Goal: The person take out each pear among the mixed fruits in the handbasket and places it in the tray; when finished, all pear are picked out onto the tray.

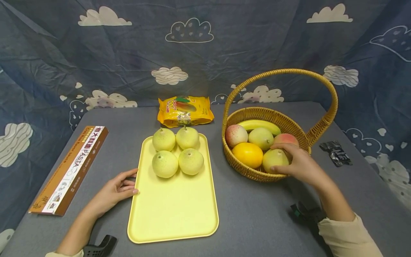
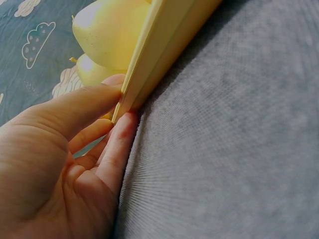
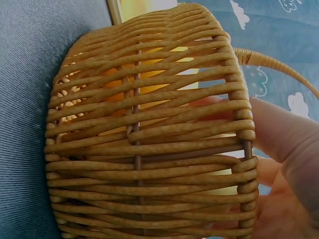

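Note:
In the head view, my right hand (image 1: 297, 162) reaches over the near right rim of a wicker basket (image 1: 245, 174). Its thumb and fingers are around a pale green round fruit (image 1: 275, 159) inside. The right wrist view shows the hand (image 3: 291, 164) mostly behind the basket's woven side (image 3: 149, 149), so the grip is partly hidden. On the left, my left hand (image 1: 113, 191) holds the left edge of a yellow tray (image 1: 173, 210). Up close, the thumb lies on the tray's rim (image 2: 142, 64), with fingers against its outer side. Several pale green round fruits (image 1: 165, 164) sit at the tray's far end.
Also in the basket are a banana (image 1: 261, 125), an orange-yellow fruit (image 1: 247, 155), peaches (image 1: 236, 135) and another pale green fruit (image 1: 260, 138). A yellow snack packet (image 1: 186, 110) lies behind the tray, a pasta box (image 1: 70, 169) at left, a black wrapper (image 1: 336, 153) at right.

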